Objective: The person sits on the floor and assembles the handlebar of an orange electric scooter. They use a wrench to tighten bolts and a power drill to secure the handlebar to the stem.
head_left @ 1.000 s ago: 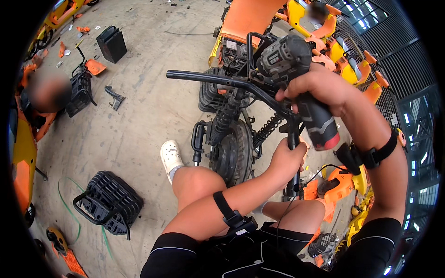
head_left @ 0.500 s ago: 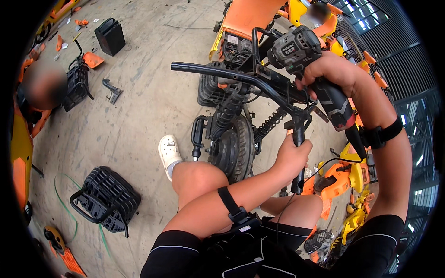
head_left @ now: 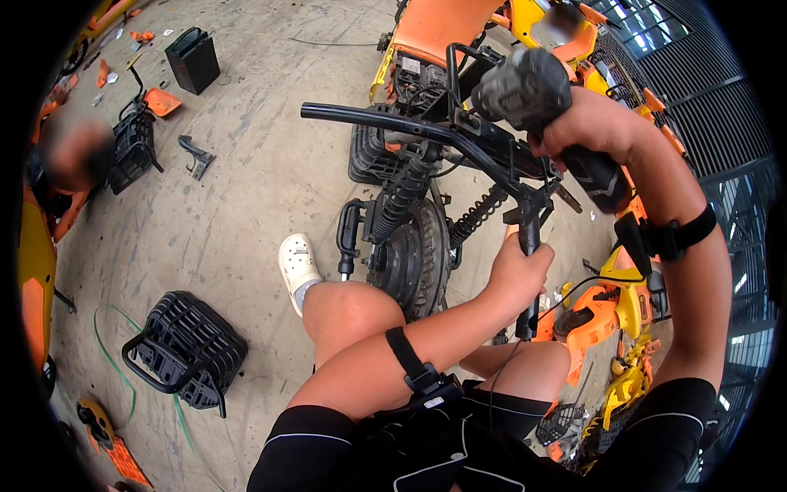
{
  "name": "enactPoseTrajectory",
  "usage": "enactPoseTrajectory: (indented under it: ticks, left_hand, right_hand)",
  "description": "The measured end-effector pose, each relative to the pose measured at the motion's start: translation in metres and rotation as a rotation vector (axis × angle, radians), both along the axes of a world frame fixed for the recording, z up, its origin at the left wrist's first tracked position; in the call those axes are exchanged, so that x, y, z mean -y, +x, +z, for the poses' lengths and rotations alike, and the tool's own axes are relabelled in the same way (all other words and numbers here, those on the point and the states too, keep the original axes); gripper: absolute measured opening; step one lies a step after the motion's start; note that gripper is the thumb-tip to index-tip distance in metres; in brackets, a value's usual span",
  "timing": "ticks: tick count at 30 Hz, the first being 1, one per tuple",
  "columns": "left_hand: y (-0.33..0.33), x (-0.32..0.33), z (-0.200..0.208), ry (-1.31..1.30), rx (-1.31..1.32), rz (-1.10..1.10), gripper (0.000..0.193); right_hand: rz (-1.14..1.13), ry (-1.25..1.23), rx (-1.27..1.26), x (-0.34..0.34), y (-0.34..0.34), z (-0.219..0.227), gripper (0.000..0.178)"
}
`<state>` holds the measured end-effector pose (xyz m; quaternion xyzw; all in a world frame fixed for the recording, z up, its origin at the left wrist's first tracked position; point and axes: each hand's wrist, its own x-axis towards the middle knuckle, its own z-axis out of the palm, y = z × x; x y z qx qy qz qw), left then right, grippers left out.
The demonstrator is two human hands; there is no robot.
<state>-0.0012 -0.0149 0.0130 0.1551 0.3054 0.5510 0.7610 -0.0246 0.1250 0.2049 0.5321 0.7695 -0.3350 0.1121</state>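
My right hand (head_left: 592,127) is closed round the handle of a black cordless drill (head_left: 525,86), which is smeared by motion. The drill's nose points left, over the black metal rack (head_left: 459,139) of a two-wheeled vehicle; where its tip sits I cannot tell. With my left hand (head_left: 520,275) I grip an upright black tube at the near end of that rack, its fingers wrapped round it. Below the rack are a black coil spring shock absorber (head_left: 404,197) and a wheel with a knobbly tyre (head_left: 428,254).
An orange vehicle body (head_left: 443,33) lies beyond the rack. On the floor at left are a black plastic basket (head_left: 190,348), a black battery box (head_left: 193,61) and a dark bracket (head_left: 197,156). Another person (head_left: 70,156) is at far left. Orange and yellow parts (head_left: 594,320) crowd the right.
The drill has tilted slightly and become blurred in my right hand. My left hand keeps its grip on the tube.
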Motion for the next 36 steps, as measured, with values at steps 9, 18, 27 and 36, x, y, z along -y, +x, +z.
enactPoseTrajectory:
  ticks: [9, 18, 27, 36]
  left_hand:
    - [-0.004, 0.001, 0.004, -0.016, 0.024, 0.001, 0.016]
    - [-0.002, -0.001, 0.002, 0.010, -0.025, 0.018, 0.018]
    - [-0.002, -0.001, 0.000, 0.013, -0.016, -0.017, 0.017]
    - [-0.004, 0.000, 0.001, -0.021, -0.015, 0.020, 0.016]
  right_hand:
    - [0.170, -0.045, 0.111, -0.024, -0.005, 0.008, 0.034]
    - [0.566, 0.103, 0.209, -0.050, -0.012, 0.012, 0.025]
    - [0.423, 0.037, 0.295, -0.058, -0.014, 0.015, 0.036]
    - [0.497, 0.093, 0.289, -0.058, -0.014, 0.013, 0.048]
